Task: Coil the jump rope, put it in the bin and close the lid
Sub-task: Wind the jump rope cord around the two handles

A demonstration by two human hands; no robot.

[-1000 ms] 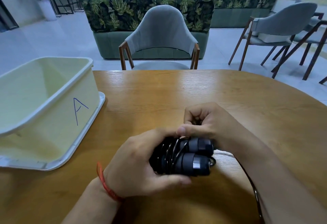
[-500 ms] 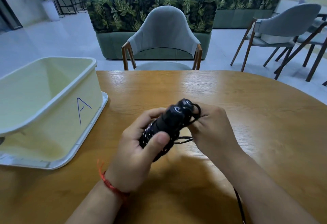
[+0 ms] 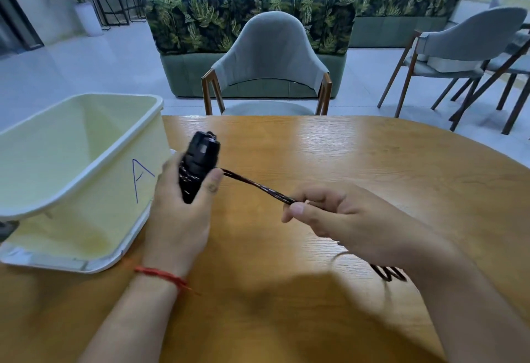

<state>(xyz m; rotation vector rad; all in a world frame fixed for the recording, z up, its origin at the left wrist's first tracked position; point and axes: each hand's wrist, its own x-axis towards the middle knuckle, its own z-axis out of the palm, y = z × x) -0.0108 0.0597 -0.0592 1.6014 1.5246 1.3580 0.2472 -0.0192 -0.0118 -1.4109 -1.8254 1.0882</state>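
My left hand (image 3: 183, 205) has swung the jump rope handles (image 3: 199, 166) upright beside the bin (image 3: 94, 159), fingers wrapped round them — my right hand (image 3: 329, 213) now pinches the cord (image 3: 258, 187), pulled taut. Coiling isn't finished; slack trails behind.

bin (image 3: 86, 162): left side cut off by frame edge, we saw no lid
rope (image 3: 258, 187): motion-blurred; run under right hand (image 3: 338, 216) hidden
handles (image 3: 199, 162): lower ends covered by left hand (image 3: 180, 210)
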